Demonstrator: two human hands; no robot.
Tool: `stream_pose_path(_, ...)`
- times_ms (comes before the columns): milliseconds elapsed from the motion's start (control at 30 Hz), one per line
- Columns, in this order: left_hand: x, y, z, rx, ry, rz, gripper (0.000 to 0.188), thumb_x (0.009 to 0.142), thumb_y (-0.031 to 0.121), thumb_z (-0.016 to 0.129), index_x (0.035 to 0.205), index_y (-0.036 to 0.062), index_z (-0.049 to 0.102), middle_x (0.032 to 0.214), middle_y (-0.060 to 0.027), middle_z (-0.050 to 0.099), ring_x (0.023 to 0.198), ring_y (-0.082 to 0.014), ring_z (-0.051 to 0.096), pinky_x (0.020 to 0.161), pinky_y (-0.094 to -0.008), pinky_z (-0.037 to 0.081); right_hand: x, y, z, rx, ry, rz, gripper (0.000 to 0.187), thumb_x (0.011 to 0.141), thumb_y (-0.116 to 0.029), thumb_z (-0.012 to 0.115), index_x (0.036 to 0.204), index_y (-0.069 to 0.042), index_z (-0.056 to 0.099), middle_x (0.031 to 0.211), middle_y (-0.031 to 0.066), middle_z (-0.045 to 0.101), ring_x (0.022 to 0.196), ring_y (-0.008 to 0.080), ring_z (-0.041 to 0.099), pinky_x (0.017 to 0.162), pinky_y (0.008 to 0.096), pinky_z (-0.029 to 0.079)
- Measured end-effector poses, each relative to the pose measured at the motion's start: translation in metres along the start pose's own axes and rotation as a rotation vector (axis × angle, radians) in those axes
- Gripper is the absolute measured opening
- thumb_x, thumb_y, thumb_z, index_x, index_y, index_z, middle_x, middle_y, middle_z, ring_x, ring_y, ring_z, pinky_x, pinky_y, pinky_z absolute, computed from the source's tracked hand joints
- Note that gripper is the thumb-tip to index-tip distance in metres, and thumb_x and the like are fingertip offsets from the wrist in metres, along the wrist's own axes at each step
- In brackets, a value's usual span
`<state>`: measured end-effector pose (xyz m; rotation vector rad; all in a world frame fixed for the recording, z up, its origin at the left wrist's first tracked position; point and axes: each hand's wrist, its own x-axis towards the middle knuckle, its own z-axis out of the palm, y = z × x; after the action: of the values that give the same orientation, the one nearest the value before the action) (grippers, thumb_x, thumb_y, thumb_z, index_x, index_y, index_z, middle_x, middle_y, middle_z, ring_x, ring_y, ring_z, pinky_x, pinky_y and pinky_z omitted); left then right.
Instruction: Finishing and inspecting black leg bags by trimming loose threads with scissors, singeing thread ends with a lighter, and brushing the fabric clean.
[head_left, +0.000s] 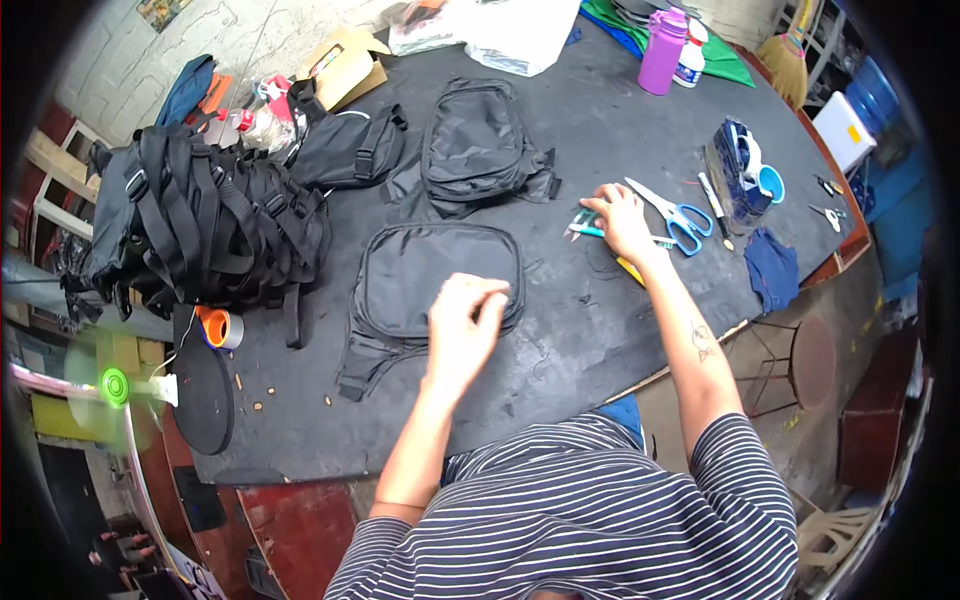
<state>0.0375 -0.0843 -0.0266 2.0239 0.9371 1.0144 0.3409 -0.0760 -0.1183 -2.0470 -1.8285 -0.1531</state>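
Observation:
A black bag point(400, 265) with a rounded front panel lies on the dark table in front of me. Over its lower right part is my left hand point(466, 325), thumb and fingers drawn together; anything in the pinch is too small to make out. Farther right, my right hand point(622, 218) bends its fingers around small green-handled snips point(583, 224) whose metal tips point left. Part of the snips is hidden under the fingers. Blue-handled scissors point(684, 226) lie just right of that hand, and a yellow tool point(630, 271) shows below its wrist.
Black bags with straps pile up point(215, 215) at the left; another black bag point(475, 145) lies beyond mine. An orange-cored tape roll point(219, 328) is near the left edge. At right are a marker point(711, 200), a tape dispenser point(738, 165) and blue cloth point(771, 270). A purple bottle point(662, 55) stands behind.

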Motion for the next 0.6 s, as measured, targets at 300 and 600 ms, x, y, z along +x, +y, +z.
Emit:
stream_pose_path(300, -0.024, -0.041, 0.031, 0.256, -0.015, 0.056, 0.026, 0.071, 0.007, 0.065, 0.096, 0.0023, 0.065, 0.081, -0.0091, 0.054, 0.079, -0.0242, 0.05, 0.076, -0.0353, 0.037, 0.013, 0.024, -0.027, 0.091, 0.138, 0.181, 0.024, 0.072, 0.007, 0.056, 0.092, -0.001, 0.046, 0.091, 0.0181, 0.052, 0.081, 0.0355, 0.055, 0.071, 0.0401, 0.045)
stream_pose_path(600, -0.019, -0.013, 0.013, -0.755, 0.207, -0.28, 0.021, 0.083, -0.003, 0.058, 0.103, -0.003, 0.062, 0.086, 0.0019, 0.054, 0.074, -0.0054, 0.044, 0.072, -0.0179, 0.037, -0.055, -0.123, -0.039, 1.867, -0.149, 0.675, 0.035, 0.09, -0.037, 0.054, 0.106, -0.006, 0.053, 0.08, 0.0022, 0.057, 0.055, 0.0031, 0.036, 0.049, 0.0179, 0.031)
